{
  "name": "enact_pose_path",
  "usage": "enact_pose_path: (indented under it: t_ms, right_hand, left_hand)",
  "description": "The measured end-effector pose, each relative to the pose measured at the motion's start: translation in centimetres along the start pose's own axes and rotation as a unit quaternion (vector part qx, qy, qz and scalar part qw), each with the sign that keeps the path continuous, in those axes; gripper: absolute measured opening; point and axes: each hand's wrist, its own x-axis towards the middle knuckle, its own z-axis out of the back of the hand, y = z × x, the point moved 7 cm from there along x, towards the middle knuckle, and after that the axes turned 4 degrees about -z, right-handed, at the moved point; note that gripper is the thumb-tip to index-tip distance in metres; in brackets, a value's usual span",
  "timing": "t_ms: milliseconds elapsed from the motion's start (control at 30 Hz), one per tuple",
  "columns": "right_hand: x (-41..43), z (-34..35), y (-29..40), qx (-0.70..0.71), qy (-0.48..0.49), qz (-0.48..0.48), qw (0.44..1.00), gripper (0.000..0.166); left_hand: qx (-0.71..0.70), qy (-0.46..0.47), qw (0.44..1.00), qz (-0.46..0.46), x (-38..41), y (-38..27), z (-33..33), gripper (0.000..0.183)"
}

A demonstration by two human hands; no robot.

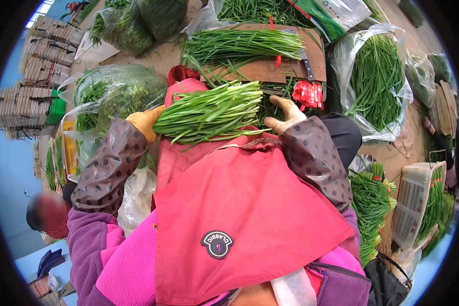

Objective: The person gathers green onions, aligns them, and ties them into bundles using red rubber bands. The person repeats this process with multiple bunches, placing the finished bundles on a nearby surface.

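Observation:
My left hand (144, 121), in an orange glove, grips the leafy side of a loose bundle of garlic chives (214, 113) above my red apron (248, 199). The pale cut ends point right, towards my right hand (285, 114), gloved too, whose thumb and fingers are spread apart beside them with nothing between. Beyond the bundle, a wooden board (248, 72) carries a second pile of chives (244, 45), with a red tie (278, 61) showing at its near edge. A knife with a black handle (308, 69) lies at the board's right. Red strips (308, 95) lie just below it.
Plastic bags of greens stand left (114, 95) and right (378, 80). Tied chive bundles (371, 214) are heaped at right, near a white plastic crate (415, 202). Stacked crates (26, 107) line the left wall. Another person (48, 214) is at lower left.

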Motion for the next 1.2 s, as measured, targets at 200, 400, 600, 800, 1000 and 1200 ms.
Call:
enact_pose_path:
  t_ms: [200, 400, 600, 800, 1000, 1200]
  right_hand:
    - [4.6, -4.6, 5.2, -0.276, 0.006, 0.137, 0.951, 0.091]
    - [7.6, -8.6, 5.7, -0.108, 0.061, 0.144, 0.982, 0.04]
    - [6.6, -6.1, 5.0, 0.296, -0.043, 0.007, 0.954, 0.017]
    - [6.3, -2.9, -0.7, 0.538, -0.077, -0.129, 0.83, 0.018]
    - [7.3, -0.3, -8.3, 0.053, 0.009, -0.145, 0.988, 0.029]
    - [8.8, -0.6, 0.2, -0.284, 0.176, -0.026, 0.942, 0.049]
  left_hand:
    - [-0.029, 0.02, 0.999, 0.003, -0.5, 1.4, -0.6, 0.072]
    - [-0.07, 0.025, 0.997, -0.002, -0.6, 5.3, -2.5, 0.089]
    - [-0.129, 0.085, 0.987, 0.042, -0.7, 8.1, -5.6, 0.039]
    - [-0.13, -0.026, 0.991, 0.035, -0.5, 10.0, -5.7, 0.033]
    - [-0.065, -0.089, 0.994, -0.016, -2.2, 8.5, -1.9, 0.032]
    - [0.08, -0.073, 0.991, -0.083, -1.7, 9.9, -1.0, 0.034]
